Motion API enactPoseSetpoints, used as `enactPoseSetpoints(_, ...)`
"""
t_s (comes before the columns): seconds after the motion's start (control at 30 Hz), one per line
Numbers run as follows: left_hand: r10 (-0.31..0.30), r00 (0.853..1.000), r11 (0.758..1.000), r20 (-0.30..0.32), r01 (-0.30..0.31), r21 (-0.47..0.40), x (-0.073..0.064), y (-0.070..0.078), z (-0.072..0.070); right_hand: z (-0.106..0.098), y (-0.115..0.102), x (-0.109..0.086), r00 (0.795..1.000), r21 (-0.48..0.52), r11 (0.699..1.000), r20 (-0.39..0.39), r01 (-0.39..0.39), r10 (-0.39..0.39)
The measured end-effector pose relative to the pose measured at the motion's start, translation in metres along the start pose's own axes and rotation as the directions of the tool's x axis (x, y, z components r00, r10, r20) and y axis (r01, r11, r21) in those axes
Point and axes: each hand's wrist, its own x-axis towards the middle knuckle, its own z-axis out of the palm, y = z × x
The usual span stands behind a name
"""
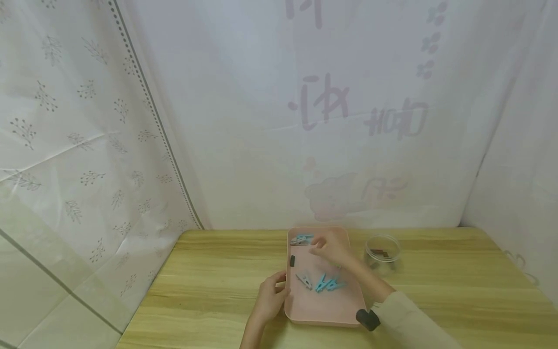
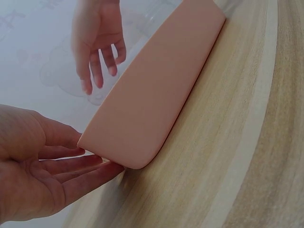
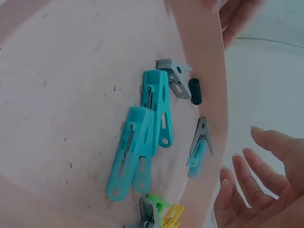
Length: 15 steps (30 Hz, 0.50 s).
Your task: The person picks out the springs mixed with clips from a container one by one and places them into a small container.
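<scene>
A pink tray (image 1: 322, 310) lies on the wooden table. At its left side my left hand (image 1: 270, 298) holds the rim, as the left wrist view shows with the fingers (image 2: 90, 183) at a corner. Above the tray's far part hovers my right hand (image 1: 333, 249), its fingers loosely spread and holding nothing. Turquoise clothespins (image 3: 128, 156) lie on the tray floor, beside a grey clothespin (image 3: 175, 78). Further grey and turquoise clothespins (image 1: 302, 239) sit at the far left corner. The right wrist view also shows a yellow clothespin (image 3: 172, 216) and a green clothespin (image 3: 156, 202).
A small black ribbed piece (image 3: 195, 91) is by the tray's left wall. Right of the tray stands a clear round jar (image 1: 382, 254) with dark reddish pieces inside. The wooden table (image 1: 218, 271) meets a white patterned curtain (image 1: 244, 145) at the back.
</scene>
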Motion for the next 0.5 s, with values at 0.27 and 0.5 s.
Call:
enactPoseSetpoints(0.27, -0.003, 1.000, 1.000, 0.002, 0.003, -0.012, 0.000, 0.000, 0.000, 0.009, -0.004, 0.002, 0.996, -0.014, 0.997, 0.043, -0.079, 0.079)
enactPoseSetpoints(0.5, 0.002, 1.000, 1.000, 0.003, -0.002, -0.010, 0.001, -0.001, 0.000, 0.017, -0.005, 0.007, 0.990, -0.012, 0.994, 0.086, -0.113, 0.114)
